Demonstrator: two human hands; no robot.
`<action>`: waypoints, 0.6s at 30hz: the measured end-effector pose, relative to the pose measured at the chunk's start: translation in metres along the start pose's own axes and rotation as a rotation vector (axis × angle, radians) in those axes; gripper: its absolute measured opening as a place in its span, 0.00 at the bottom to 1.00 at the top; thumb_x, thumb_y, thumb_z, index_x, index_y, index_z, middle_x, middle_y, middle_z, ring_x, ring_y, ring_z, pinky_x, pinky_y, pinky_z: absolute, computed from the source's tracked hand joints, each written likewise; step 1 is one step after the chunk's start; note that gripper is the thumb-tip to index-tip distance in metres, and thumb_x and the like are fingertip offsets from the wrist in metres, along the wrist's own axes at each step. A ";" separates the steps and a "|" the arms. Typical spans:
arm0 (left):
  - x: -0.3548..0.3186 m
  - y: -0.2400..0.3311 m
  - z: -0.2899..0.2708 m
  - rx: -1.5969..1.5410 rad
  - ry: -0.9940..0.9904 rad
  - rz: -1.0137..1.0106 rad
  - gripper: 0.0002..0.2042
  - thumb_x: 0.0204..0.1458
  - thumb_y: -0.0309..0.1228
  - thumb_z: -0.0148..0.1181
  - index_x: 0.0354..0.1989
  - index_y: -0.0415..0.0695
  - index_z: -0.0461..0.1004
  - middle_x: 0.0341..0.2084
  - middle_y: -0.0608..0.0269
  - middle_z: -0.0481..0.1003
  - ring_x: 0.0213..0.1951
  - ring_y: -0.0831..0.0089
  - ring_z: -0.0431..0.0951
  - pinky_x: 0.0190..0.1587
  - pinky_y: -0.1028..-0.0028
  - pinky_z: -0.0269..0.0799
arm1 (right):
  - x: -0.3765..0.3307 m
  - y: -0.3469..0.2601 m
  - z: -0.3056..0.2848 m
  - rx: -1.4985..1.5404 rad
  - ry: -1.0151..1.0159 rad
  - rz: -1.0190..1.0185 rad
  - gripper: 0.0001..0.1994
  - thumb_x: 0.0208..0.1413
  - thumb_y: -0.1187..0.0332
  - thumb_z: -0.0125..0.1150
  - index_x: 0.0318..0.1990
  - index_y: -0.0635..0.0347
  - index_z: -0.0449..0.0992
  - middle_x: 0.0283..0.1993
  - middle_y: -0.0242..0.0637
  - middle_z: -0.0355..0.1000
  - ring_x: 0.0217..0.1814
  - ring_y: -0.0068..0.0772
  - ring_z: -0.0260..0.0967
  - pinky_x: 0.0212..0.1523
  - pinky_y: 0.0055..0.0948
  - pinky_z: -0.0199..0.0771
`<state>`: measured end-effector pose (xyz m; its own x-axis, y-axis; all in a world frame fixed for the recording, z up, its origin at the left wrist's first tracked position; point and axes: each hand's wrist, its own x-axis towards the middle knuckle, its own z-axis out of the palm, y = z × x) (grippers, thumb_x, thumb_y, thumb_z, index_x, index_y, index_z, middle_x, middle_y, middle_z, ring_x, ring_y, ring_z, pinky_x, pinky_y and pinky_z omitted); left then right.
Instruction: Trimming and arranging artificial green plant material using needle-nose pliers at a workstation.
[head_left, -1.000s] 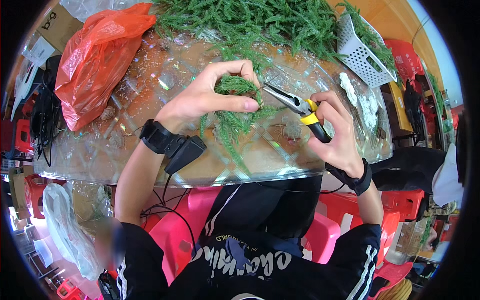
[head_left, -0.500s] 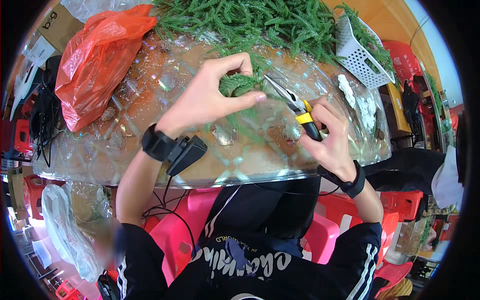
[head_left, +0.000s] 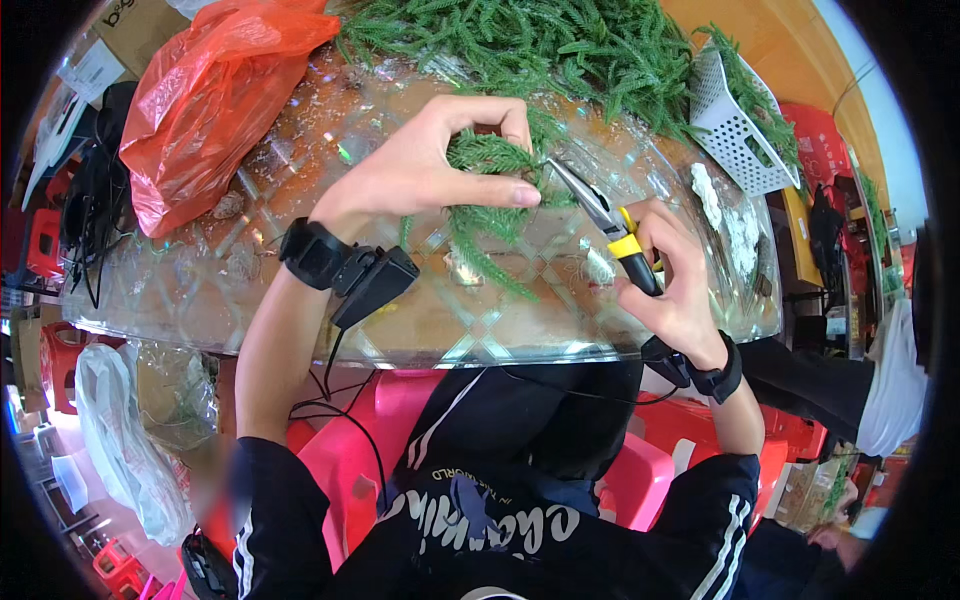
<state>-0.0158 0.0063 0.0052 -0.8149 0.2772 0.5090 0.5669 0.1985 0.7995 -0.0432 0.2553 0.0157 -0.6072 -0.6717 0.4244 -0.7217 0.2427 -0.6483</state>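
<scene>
My left hand (head_left: 430,165) is closed around a green artificial pine sprig (head_left: 490,225), its needled fronds hanging below the fingers over the table. In my right hand (head_left: 670,265) is a pair of long-nose pliers (head_left: 605,215) with yellow and black handles. Their tips reach up and left to the sprig's end beside my left fingertips; whether the jaws grip it I cannot tell. Both wrists wear black straps with small dark devices. Beyond the hands lies a large heap of pine sprigs (head_left: 540,50).
A clear sheet covers the table (head_left: 380,300). At left stands a red plastic bag (head_left: 215,115). A white perforated basket (head_left: 745,140) holds more greenery at far right, near white flaky patches (head_left: 735,225). A person's arm (head_left: 840,545) shows at lower right.
Both hands have shifted slightly to the right, with the sprig and pliers still held. The sprig's fronds hang more plainly below my left hand. A person's arm has appeared at lower right.
</scene>
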 end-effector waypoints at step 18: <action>0.001 0.000 0.009 0.545 0.102 0.041 0.14 0.36 0.26 0.64 0.22 0.39 0.60 0.19 0.59 0.63 0.23 0.65 0.62 0.28 0.72 0.60 | -0.009 0.003 0.002 -0.142 -0.062 0.221 0.13 0.30 0.78 0.55 0.21 0.64 0.54 0.23 0.38 0.52 0.23 0.35 0.51 0.26 0.27 0.54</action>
<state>-0.0159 0.0147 0.0028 -0.7832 0.2080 0.5860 0.5565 0.6548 0.5115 -0.0395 0.2608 0.0084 -0.7368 -0.6319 0.2404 -0.6159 0.4808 -0.6241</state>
